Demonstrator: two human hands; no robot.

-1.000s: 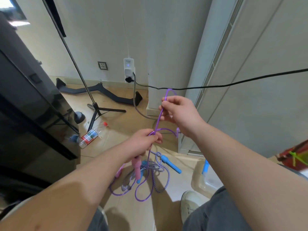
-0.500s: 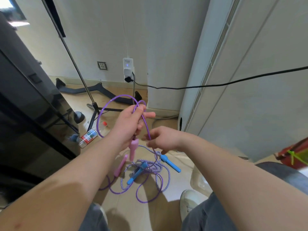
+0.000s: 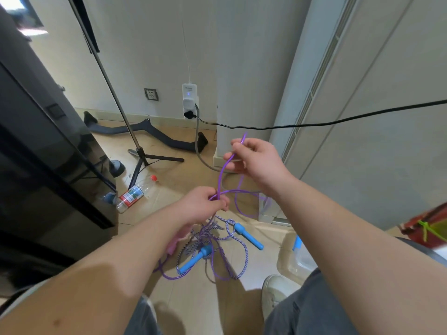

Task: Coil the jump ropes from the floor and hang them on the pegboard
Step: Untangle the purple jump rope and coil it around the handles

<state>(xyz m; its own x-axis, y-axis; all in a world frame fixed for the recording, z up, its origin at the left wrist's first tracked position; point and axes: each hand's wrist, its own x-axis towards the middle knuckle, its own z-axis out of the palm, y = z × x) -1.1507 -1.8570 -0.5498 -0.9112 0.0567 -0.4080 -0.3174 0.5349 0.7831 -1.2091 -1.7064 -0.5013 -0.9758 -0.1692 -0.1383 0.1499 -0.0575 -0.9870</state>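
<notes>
A purple jump rope (image 3: pixel 221 175) runs taut between my two hands. My left hand (image 3: pixel 200 205) grips gathered loops of it, with its pink handles (image 3: pixel 175 240) hanging below my wrist. My right hand (image 3: pixel 254 159) is raised higher and to the right and pinches the rope, which pokes out above my fingers. More purple rope trails down to the floor. A second, braided purple-and-white rope (image 3: pixel 238 259) with blue handles (image 3: pixel 248 235) lies tangled on the floor under my hands. No pegboard shows in this view.
A tripod stand (image 3: pixel 142 155) and a plastic bottle (image 3: pixel 135 193) sit on the floor to the left, by a dark cabinet (image 3: pixel 43 170). A black cable (image 3: pixel 338 120) stretches across at chest height. A clear bin (image 3: pixel 297 259) stands by my right shoe (image 3: pixel 273 291).
My right hand has gone from low near the floor pile up and to the right, pulling out a length of purple rope. My left hand has dropped lower with the gathered loops.
</notes>
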